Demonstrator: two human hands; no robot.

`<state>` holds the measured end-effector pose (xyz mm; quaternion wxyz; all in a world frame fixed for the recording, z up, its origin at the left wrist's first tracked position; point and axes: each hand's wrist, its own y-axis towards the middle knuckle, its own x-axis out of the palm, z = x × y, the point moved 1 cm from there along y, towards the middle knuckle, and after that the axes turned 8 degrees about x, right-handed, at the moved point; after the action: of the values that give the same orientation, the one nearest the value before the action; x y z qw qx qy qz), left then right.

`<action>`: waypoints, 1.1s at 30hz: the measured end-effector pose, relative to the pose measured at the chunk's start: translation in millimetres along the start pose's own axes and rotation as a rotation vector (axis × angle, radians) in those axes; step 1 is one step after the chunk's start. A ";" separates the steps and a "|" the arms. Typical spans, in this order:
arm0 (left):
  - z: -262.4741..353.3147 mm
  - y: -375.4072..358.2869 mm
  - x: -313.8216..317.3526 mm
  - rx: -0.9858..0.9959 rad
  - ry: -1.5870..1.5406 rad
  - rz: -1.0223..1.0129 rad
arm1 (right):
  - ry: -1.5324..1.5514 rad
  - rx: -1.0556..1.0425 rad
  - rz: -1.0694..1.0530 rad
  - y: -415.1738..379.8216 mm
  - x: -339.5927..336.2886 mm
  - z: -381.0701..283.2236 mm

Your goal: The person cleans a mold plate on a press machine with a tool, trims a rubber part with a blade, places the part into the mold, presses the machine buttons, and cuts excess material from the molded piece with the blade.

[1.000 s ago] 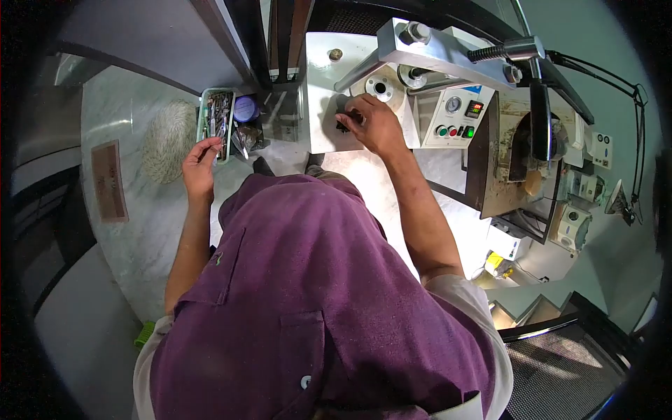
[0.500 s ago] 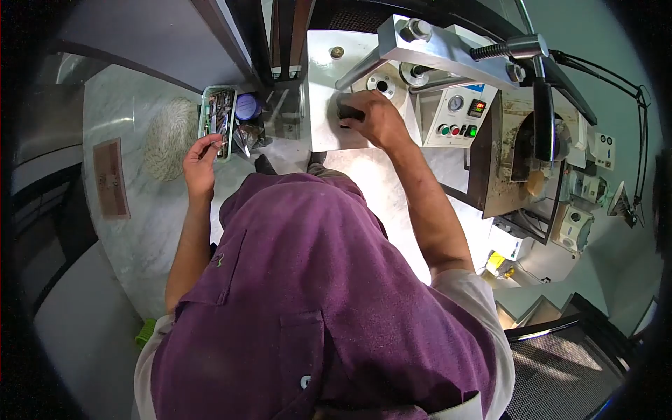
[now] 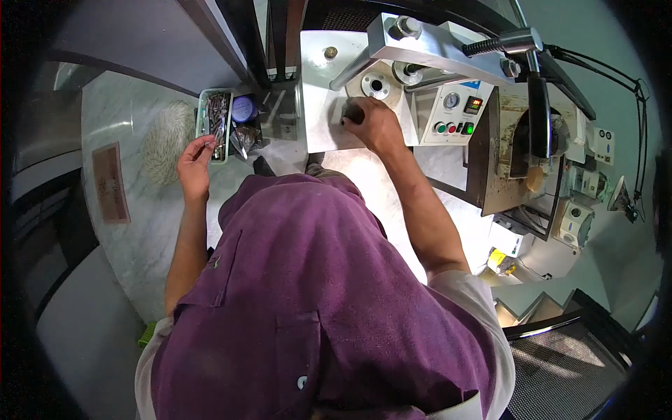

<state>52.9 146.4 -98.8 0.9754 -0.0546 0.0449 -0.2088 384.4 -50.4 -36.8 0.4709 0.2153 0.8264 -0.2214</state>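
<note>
Beside the near end of a long tray of small tools (image 3: 203, 126), my left hand (image 3: 196, 162) pinches something small and thin that I cannot make out. Over the white top of a bench machine (image 3: 318, 105), my right hand (image 3: 376, 126) has its fingers curled round a dark, rounded object (image 3: 352, 112). That hand sits just below the round metal flange (image 3: 376, 85) with a dark centre hole. A small brass-coloured knob (image 3: 330, 52) stands at the back of the machine top.
A metal press frame with a lever (image 3: 540, 115) rises over the machine. Its control panel (image 3: 451, 115) has buttons and a lit display. A blue-lidded jar (image 3: 243, 108) stands beside the tray. A coiled rope mat (image 3: 168, 143) lies at the left.
My right hand has shifted slightly toward my body with the dark object. My left hand has moved a little left and down. The whole view has shifted slightly.
</note>
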 end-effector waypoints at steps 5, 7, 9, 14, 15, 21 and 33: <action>-7.8 -0.7 -8.3 -0.003 0.017 0.017 | 0.094 0.132 0.239 -7.6 -15.9 26.4; -9.9 -0.8 -9.7 -0.021 0.036 0.022 | 0.174 0.327 0.217 -0.3 -40.0 23.2; -11.7 0.0 -8.6 -0.025 0.057 0.012 | 0.105 0.257 0.265 19.1 -32.7 46.5; -4.1 2.6 -1.3 -0.014 0.029 -0.013 | 0.032 0.206 0.223 45.5 -29.5 44.9; -1.3 2.6 -0.5 -0.018 0.024 -0.018 | 0.003 0.216 0.184 46.3 -33.5 36.8; -6.0 0.5 -6.4 -0.026 0.038 0.009 | 0.063 0.243 0.127 42.2 -36.3 40.0; 2.4 0.1 -2.1 -0.018 0.036 0.003 | 0.014 0.174 0.203 16.4 -54.0 52.6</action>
<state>51.2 147.6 -96.3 0.9742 -0.0596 0.0643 -0.2081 454.7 -75.0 -16.5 0.4646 0.3393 0.7813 -0.2421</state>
